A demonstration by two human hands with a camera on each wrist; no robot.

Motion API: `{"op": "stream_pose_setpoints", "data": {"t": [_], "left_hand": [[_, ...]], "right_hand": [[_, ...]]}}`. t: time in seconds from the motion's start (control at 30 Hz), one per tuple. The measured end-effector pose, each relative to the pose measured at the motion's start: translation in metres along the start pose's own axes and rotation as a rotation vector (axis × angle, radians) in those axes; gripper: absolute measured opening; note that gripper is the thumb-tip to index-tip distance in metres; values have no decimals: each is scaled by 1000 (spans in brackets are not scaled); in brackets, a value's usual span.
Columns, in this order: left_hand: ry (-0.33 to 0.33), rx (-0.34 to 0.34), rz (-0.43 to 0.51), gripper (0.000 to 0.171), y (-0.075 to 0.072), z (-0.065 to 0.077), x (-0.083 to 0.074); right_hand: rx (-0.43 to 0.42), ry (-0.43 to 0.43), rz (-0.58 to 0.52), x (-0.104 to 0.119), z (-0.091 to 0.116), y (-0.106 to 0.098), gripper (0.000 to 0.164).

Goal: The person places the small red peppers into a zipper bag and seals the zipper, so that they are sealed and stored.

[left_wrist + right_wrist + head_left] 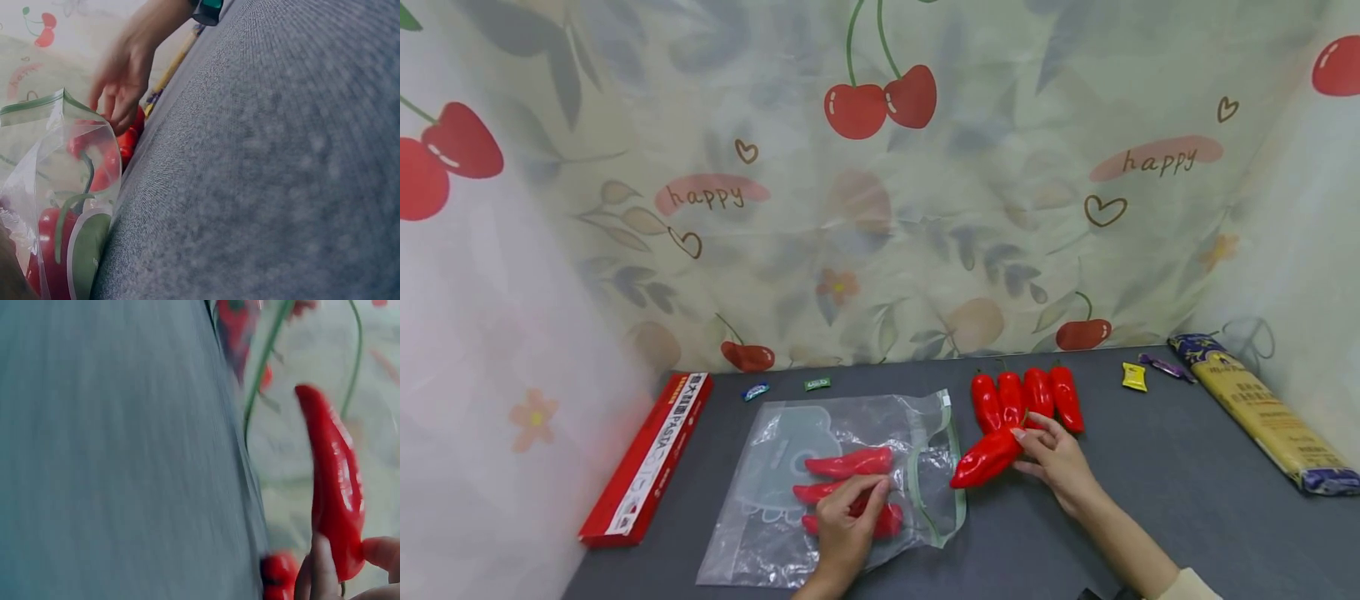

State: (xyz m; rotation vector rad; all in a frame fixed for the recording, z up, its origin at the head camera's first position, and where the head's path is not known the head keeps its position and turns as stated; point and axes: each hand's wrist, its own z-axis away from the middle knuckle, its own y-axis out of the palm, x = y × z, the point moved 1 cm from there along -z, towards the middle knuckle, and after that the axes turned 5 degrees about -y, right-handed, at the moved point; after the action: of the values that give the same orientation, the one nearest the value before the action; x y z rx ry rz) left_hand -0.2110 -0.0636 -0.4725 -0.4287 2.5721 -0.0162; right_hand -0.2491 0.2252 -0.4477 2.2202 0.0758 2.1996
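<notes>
Pinches a long, glossy red pepper (987,458) near its stem between fingers of the right hand (1058,462), by the mouth of a clear, green-edged plastic bag (782,442), presumably to keep the tip free; pinches that bag's film with the left hand (847,518), seemingly to steady it.

We have a clear rectangular plastic zip bag (747,542) on the dark grey counter (1015,554), under the left grip (847,521), with three long red peppers (817,492) inside and its mouth facing right. Right of it, the right grip (1060,467) holds another glossy red pepper (988,458) in front of four glossy red peppers (1037,390) in a row. Far left lies a long red-and-white box (647,462); behind the bag, a blue-wrapped candy (756,391) sits left of a green-wrapped candy (817,384). Far right we find a long yellow-and-blue packet (1262,412), a purple-wrapped candy (1167,367) just left of it, a yellow-wrapped candy (1134,377) further left.
</notes>
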Motion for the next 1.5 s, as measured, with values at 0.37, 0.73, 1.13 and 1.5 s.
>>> {"op": "stream_pose_setpoints", "data": {"t": [0.37,0.73,1.13,1.5], "left_hand": [[0,9,11,21,-1,1,2],[14,-5,8,14,-2,-8,-12],[-28,-26,4,18,-1,-9,-14],[-53,-40,5,19,-3,-23,-37]], "right_hand": [[67,52,-2,-13,7,54,70],[286,47,75,-20,5,58,72],[86,-8,41,-23,-1,45,43],[139,-15,-14,-27,7,86,39]]}}
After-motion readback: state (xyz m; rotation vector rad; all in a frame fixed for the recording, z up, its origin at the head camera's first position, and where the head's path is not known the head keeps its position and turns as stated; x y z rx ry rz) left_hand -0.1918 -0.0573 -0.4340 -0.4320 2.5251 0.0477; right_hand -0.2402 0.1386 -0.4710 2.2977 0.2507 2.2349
